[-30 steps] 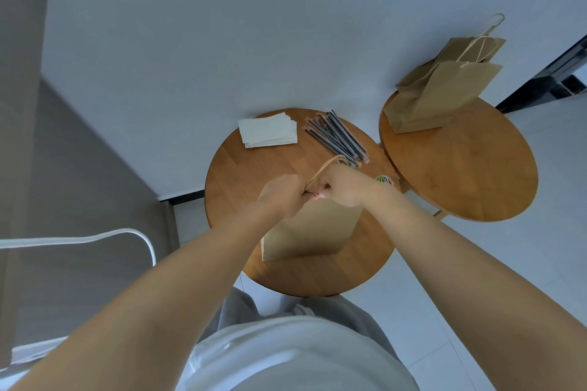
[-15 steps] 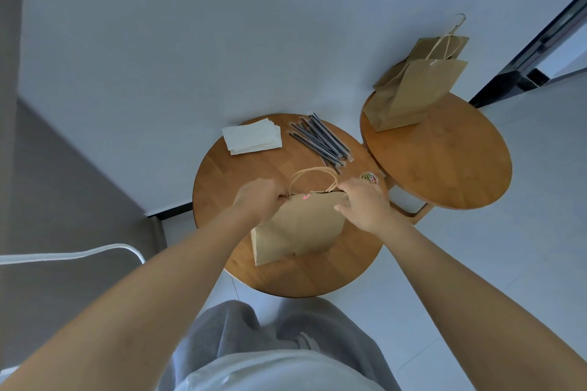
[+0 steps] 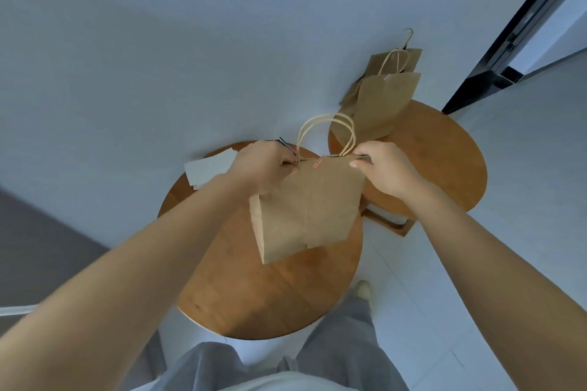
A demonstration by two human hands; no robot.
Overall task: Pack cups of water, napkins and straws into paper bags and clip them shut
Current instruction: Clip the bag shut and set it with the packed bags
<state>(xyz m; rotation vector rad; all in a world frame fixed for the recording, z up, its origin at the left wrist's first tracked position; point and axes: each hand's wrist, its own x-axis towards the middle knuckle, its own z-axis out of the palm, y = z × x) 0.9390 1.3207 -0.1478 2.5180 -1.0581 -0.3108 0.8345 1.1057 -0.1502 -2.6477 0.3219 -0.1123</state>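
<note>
A brown paper bag point(image 3: 311, 209) hangs in the air above the near round wooden table point(image 3: 254, 289), its top edge held flat. My left hand point(image 3: 262, 168) pinches the bag's top left corner and my right hand point(image 3: 379, 168) pinches the top right corner. A red paper clip point(image 3: 317, 163) sits on the top edge between them, and the bag's two rope handles point(image 3: 327, 133) stand up. A stack of white napkins point(image 3: 208, 170) lies at the table's far left. Dark straws point(image 3: 282, 142) are mostly hidden behind my left hand.
A second round wooden table point(image 3: 444, 162) stands to the right, carrying two clipped paper bags point(image 3: 381, 101) against the white wall. A dark door frame point(image 3: 521, 32) is at the far right. My grey trousers and a shoe point(image 3: 363, 290) are below.
The bag has been lifted off the near table and now hangs from both hands at its top corners. The head has moved closer and rightward.
</note>
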